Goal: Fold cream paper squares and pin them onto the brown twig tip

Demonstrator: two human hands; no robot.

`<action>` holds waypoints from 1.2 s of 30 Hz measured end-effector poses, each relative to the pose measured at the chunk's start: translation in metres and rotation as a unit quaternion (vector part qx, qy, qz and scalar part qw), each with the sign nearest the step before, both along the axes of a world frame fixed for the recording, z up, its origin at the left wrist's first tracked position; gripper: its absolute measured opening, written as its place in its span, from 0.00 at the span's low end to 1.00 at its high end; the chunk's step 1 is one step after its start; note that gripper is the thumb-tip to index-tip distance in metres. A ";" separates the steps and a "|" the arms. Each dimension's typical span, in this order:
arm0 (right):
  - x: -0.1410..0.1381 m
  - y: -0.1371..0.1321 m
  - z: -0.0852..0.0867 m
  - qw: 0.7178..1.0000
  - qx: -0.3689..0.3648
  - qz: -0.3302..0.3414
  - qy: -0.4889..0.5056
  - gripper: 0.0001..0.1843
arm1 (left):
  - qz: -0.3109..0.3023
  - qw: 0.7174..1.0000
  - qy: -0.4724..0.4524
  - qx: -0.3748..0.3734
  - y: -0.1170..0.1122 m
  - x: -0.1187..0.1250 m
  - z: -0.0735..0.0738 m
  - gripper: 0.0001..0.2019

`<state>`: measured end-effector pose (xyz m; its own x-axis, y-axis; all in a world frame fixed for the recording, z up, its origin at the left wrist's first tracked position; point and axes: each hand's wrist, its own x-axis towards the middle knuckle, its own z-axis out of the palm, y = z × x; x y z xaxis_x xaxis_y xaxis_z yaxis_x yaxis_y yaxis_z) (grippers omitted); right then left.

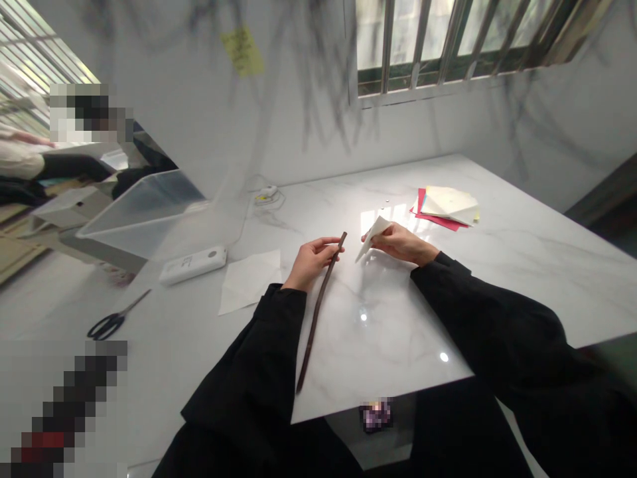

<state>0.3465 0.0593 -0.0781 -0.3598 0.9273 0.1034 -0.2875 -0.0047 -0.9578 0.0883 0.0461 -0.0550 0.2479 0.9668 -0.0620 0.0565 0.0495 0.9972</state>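
My left hand [311,260] is closed round the upper part of a thin dark-brown stick [318,309], which slants down toward the table's front edge. In my right hand [398,242] I pinch a small folded piece of white paper [372,238], held just right of the stick's top end. The stick and the paper are apart. A flat white sheet of paper [251,280] with crease lines lies to the left of my left hand. Beyond my right hand rests a stack of cream and red papers [445,207].
Black-handled scissors [112,323] and a white oblong device [193,265] lie on the left of the marble-patterned table [522,265]. Behind them stands a clear plastic bin [144,209]. A small white object with a cable [267,192] sits by the wall. People are at the far left.
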 end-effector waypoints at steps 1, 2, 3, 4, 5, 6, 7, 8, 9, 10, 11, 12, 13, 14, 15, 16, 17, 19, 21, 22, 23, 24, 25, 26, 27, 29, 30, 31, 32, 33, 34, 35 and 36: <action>0.001 0.000 0.001 0.999 0.022 0.003 -0.024 0.22 | -0.009 1.000 -0.020 -0.011 -0.001 0.000 0.001 0.24; 0.002 0.001 0.002 0.998 0.044 0.005 -0.048 0.20 | -0.020 0.999 -0.036 -0.021 -0.001 0.000 0.003 0.24; 0.003 0.000 0.003 0.996 0.065 0.005 -0.068 0.18 | -0.030 0.998 -0.048 -0.029 -0.002 0.000 0.004 0.25; 0.002 0.000 0.005 0.993 0.083 0.001 -0.086 0.16 | -0.041 0.997 -0.058 -0.035 -0.003 0.000 0.004 0.25; 0.002 -0.001 0.007 0.990 0.100 -0.005 -0.100 0.15 | -0.050 0.996 -0.066 -0.037 -0.003 0.000 0.004 0.25; 0.000 -0.001 0.009 0.987 0.116 -0.014 -0.109 0.15 | -0.059 0.995 -0.073 -0.039 -0.004 0.000 0.005 0.25; -0.001 -0.002 0.011 0.985 0.130 -0.023 -0.114 0.14 | -0.068 0.994 -0.078 -0.040 -0.004 0.000 0.005 0.25; -0.003 -0.003 0.013 0.983 0.143 -0.033 -0.113 0.14 | -0.077 0.993 -0.082 -0.042 -0.004 -0.001 0.005 0.25; -0.004 -0.004 0.015 0.981 0.154 -0.040 -0.110 0.14 | -0.086 0.992 -0.084 -0.044 -0.005 -0.001 0.005 0.25; -0.005 -0.006 0.017 0.980 0.161 -0.045 -0.106 0.13 | -0.097 0.991 -0.085 -0.047 -0.005 -0.001 0.006 0.25; -0.006 -0.007 0.019 0.980 0.166 -0.048 -0.103 0.13 | -0.108 0.989 -0.085 -0.051 -0.006 -0.001 0.006 0.25; -0.007 -0.008 0.021 0.979 0.169 -0.049 -0.100 0.13 | -0.118 0.988 -0.086 -0.054 -0.007 -0.001 0.007 0.25; -0.007 -0.009 0.023 0.979 0.171 -0.048 -0.098 0.12 | -0.128 0.986 -0.086 -0.058 -0.008 -0.001 0.008 0.25; -0.008 -0.010 0.024 0.979 0.174 -0.045 -0.096 0.12 | -0.138 0.985 -0.088 -0.063 -0.009 -0.001 0.009 0.25; -0.008 -0.011 0.025 0.979 0.177 -0.041 -0.094 0.12 | -0.146 0.983 -0.092 -0.067 -0.010 -0.001 0.011 0.24; -0.008 -0.011 0.026 0.979 0.180 -0.037 -0.092 0.12 | -0.153 0.981 -0.097 -0.071 -0.011 0.000 0.012 0.24; -0.008 -0.012 0.027 0.979 0.181 -0.035 -0.089 0.12 | -0.158 0.979 -0.104 -0.074 -0.012 0.000 0.013 0.24; -0.009 -0.013 0.028 0.980 0.179 -0.032 -0.086 0.13 | -0.164 0.977 -0.114 -0.078 -0.013 0.001 0.015 0.23; -0.009 -0.013 0.028 0.981 0.175 -0.029 -0.082 0.14 | -0.168 0.976 -0.116 -0.079 -0.013 0.002 0.015 0.24; -0.009 -0.013 0.029 0.981 0.173 -0.026 -0.080 0.14 | -0.170 0.975 -0.116 -0.080 -0.013 0.002 0.015 0.24; -0.009 -0.013 0.029 0.982 0.172 -0.024 -0.078 0.15 | -0.172 0.975 -0.117 -0.080 -0.013 0.001 0.015 0.24; -0.009 -0.013 0.029 0.982 0.170 -0.023 -0.077 0.15 | -0.174 0.974 -0.118 -0.080 -0.013 0.001 0.015 0.25; -0.009 -0.013 0.029 0.983 0.167 -0.023 -0.078 0.15 | -0.176 0.974 -0.119 -0.080 -0.013 0.001 0.015 0.25; -0.009 -0.013 0.029 0.983 0.164 -0.026 -0.080 0.15 | -0.176 0.974 -0.119 -0.079 -0.013 0.001 0.015 0.25; -0.009 -0.013 0.029 0.983 0.161 -0.029 -0.086 0.15 | -0.176 0.974 -0.118 -0.078 -0.012 0.000 0.014 0.24; -0.009 -0.013 0.030 0.983 0.155 -0.032 -0.099 0.15 | -0.177 0.974 -0.118 -0.074 -0.012 0.000 0.013 0.24; -0.009 -0.013 0.030 0.982 0.152 -0.031 -0.104 0.15 | -0.177 0.974 -0.119 -0.072 -0.012 0.000 0.012 0.23; -0.009 -0.013 0.030 0.982 0.150 -0.030 -0.108 0.15 | -0.178 0.974 -0.120 -0.070 -0.011 0.000 0.012 0.23; -0.009 -0.013 0.030 0.982 0.149 -0.028 -0.110 0.15 | -0.178 0.974 -0.121 -0.070 -0.011 0.000 0.012 0.23; -0.009 -0.013 0.030 0.982 0.150 -0.027 -0.111 0.15 | -0.177 0.974 -0.122 -0.070 -0.011 0.000 0.011 0.23; -0.009 -0.013 0.030 0.982 0.152 -0.028 -0.112 0.15 | -0.175 0.974 -0.123 -0.071 -0.011 0.000 0.011 0.23; -0.009 -0.013 0.030 0.981 0.154 -0.029 -0.114 0.15 | -0.174 0.974 -0.124 -0.072 -0.011 0.000 0.011 0.23; -0.009 -0.013 0.030 0.981 0.155 -0.031 -0.115 0.15 | -0.173 0.974 -0.125 -0.073 -0.011 -0.001 0.011 0.23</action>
